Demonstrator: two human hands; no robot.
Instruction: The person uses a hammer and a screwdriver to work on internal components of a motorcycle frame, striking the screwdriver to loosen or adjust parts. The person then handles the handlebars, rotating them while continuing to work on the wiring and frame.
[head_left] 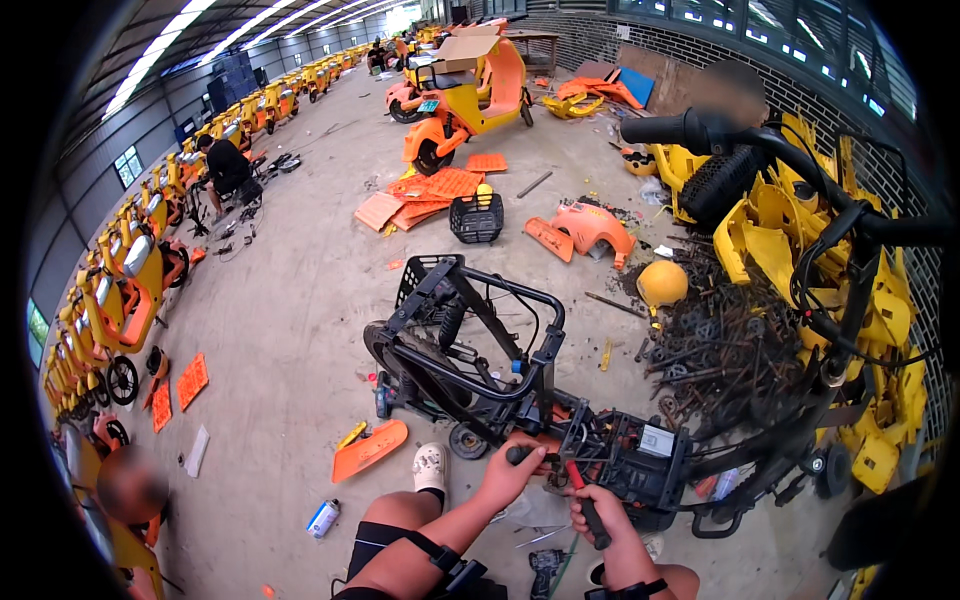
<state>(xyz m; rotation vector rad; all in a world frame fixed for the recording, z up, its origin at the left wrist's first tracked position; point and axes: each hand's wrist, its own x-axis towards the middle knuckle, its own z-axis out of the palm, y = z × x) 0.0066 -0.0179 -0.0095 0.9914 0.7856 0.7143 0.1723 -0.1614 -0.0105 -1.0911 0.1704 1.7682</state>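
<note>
In the head view, a stripped black scooter frame lies before me, with a rear wheel and exposed battery-and-wiring section. My left hand grips a black handle by the middle of the frame. My right hand is closed around a red-and-black tool handle just right of it, angled toward the frame's wiring; the working end is too cluttered to make out. A cordless drill lies on the floor below my hands.
A spray can and orange panels lie left of my legs. Rusty parts and yellow body panels are piled at right. A crouching person works near rows of yellow scooters; an orange-yellow scooter stands ahead.
</note>
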